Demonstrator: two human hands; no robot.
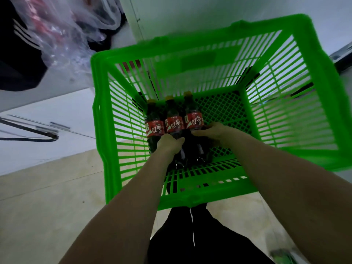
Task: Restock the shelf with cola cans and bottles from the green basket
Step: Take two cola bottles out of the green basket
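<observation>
Cola bottles: three lie side by side on the green basket floor, no cans visible, shelf out of view. Left hand wraps the middle bottle, right hand curls on the rightmost. Looks like the last load; shelving not done.

red labels on three cola bottles, white script blurred, unreadable

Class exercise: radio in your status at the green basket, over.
Left hand and right hand each have a grip on cola bottles. Three bottles lying in green basket. Nothing blocking.
</observation>
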